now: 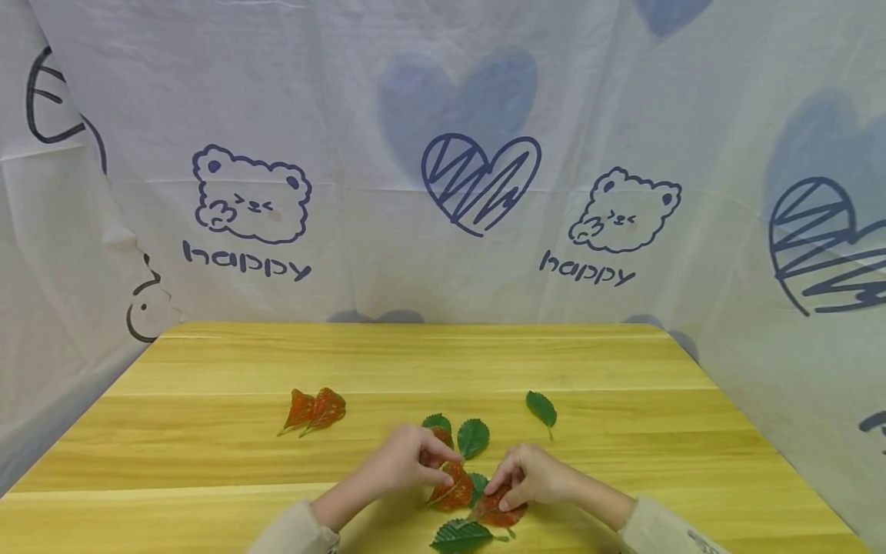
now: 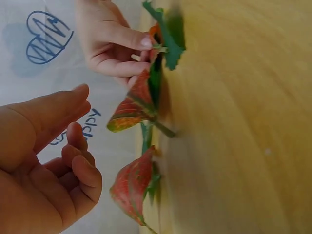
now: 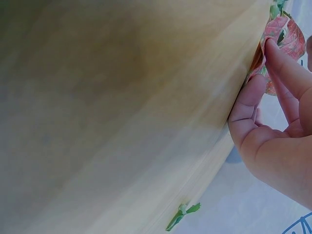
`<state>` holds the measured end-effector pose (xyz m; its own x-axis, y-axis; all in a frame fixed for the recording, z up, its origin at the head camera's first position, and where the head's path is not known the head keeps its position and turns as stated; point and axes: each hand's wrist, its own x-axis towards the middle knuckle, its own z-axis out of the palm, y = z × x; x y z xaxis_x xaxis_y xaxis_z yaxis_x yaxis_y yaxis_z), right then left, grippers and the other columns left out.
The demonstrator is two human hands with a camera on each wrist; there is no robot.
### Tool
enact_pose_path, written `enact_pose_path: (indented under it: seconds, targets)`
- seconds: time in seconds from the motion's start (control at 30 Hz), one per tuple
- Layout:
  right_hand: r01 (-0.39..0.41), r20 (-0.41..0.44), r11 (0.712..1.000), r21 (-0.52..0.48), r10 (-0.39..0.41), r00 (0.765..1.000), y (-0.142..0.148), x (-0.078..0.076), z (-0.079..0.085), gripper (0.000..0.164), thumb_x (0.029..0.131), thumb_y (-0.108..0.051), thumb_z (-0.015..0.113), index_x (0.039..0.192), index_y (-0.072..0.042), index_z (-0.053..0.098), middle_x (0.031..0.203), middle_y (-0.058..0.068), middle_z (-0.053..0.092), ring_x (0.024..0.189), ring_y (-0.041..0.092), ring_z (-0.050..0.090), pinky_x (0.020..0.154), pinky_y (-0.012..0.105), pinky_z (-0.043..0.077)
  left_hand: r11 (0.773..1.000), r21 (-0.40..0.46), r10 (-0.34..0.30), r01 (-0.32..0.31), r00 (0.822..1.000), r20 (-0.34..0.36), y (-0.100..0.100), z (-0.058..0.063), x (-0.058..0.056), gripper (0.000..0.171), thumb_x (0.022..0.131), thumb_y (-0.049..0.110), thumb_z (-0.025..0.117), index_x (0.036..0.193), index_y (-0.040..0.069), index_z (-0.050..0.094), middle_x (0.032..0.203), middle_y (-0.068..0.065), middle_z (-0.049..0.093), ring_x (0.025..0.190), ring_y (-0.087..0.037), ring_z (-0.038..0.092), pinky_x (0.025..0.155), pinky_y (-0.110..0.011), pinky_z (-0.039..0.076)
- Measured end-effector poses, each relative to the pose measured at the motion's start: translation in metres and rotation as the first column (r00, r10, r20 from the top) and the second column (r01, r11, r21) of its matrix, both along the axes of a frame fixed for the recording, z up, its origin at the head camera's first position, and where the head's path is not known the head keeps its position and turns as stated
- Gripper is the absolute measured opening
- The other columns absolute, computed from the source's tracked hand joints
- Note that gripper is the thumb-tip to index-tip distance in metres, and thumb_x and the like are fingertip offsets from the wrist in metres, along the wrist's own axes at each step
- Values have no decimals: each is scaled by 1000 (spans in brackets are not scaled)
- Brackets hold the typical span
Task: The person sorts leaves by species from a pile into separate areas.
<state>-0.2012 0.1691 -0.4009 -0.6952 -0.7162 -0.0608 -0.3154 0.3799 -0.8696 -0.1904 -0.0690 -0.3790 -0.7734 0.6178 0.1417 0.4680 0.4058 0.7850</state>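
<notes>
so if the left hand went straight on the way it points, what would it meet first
The left hand would likely meet the red leaf by its fingertips, though depth is unclear.

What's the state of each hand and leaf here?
Left hand: empty, fingers loosely bent
Right hand: pinching a red leaf
Left red pair: overlapping
Rightmost green leaf: lying apart
Middle red leaf: unheld, bent
Red leaf behind left hand: partly hidden
Other green leaves: clustered near the hands
</notes>
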Motion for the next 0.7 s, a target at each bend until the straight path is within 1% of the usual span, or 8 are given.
enact_pose_path:
  seconds: [0.07,0.23,0.3,0.4,0.57,0.7]
  targets:
    - [2,1,1000,2,-2,1000,0,0,0,18,69,9,69,87,10,67,77,3,51,49,0,46,45,11,36,1000,-22,-5,5,1000,19,1,-2,1,24,73,4,72,96,-2,68,53,7,47,45,-2,34,43,-15,30]
    - [4,4,1000,6,-4,1000,0,0,0,18,69,9,69,87,9,68,77,3,52,48,-1,45,44,11,35,999,-40,-10,14,996,92,2,-6,2,26,72,3,73,97,0,69,48,5,46,41,-3,33,39,-15,27]
    - [3,1,1000,10,-3,1000,0,0,0,17,69,9,69,87,9,68,77,3,52,47,-1,45,43,11,34,998,-53,-9,16,994,112,2,-8,2,27,71,4,74,98,1,69,47,5,46,40,-3,32,39,-15,26]
    - [4,2,1000,13,-4,1000,-1,0,0,17,69,9,69,87,9,68,77,3,52,47,-1,44,43,11,34,998,-68,-8,17,992,125,2,-11,1,28,70,3,74,98,1,69,46,6,45,39,-2,32,39,-15,26]
    - [4,12,1000,7,-4,1000,-1,-1,-1,18,69,9,69,87,9,68,77,3,53,47,0,44,43,11,33,998,-62,-9,18,988,155,2,-14,-2,28,70,-2,72,98,0,69,46,6,46,40,-3,32,39,-15,26]
    - [0,19,1000,-1,0,1000,0,-1,-1,18,69,9,69,87,10,67,77,3,53,46,-1,44,42,11,33,997,-74,-8,20,987,163,2,-15,-4,28,70,-4,72,97,-1,69,49,1,51,40,-3,32,39,-15,27]
